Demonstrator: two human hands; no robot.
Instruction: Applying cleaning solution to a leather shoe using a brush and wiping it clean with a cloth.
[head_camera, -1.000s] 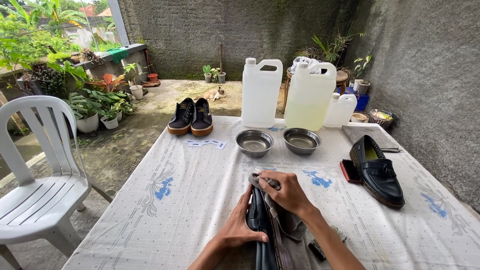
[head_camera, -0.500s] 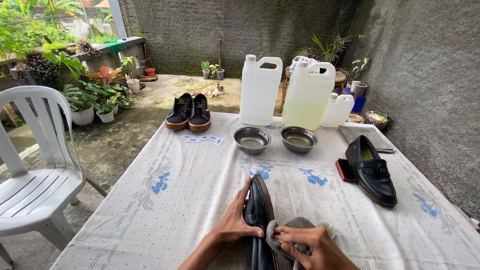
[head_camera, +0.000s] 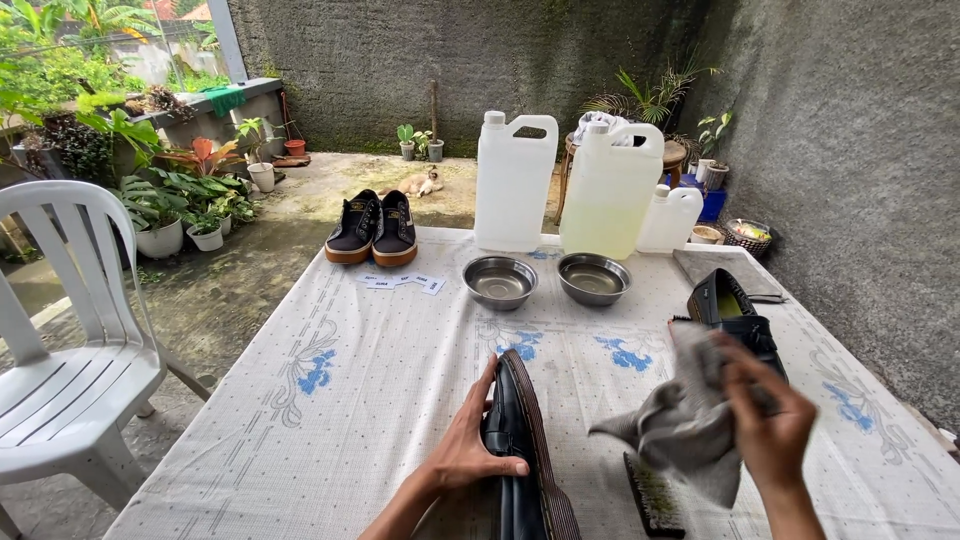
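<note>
Black shoe (head_camera: 520, 450) lies on its side on tablecloth (head_camera: 380, 400), sole edge up, near side of steel bowls (head_camera: 500, 282). Left hand (head_camera: 470, 445) clasps shoe's upper from left, thumb on top. Right hand (head_camera: 770, 425), right of shoe and apart from it, pinches grey cloth (head_camera: 680, 425) aloft. Brush (head_camera: 655, 495) lies under cloth, just right of shoe.

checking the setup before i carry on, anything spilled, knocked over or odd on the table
Nothing spilled. The one odd thing is the black shoe under the left hand: it lies on its side, sole edge up. The two steel bowls, the jugs and the pair of sneakers stand upright.
</note>
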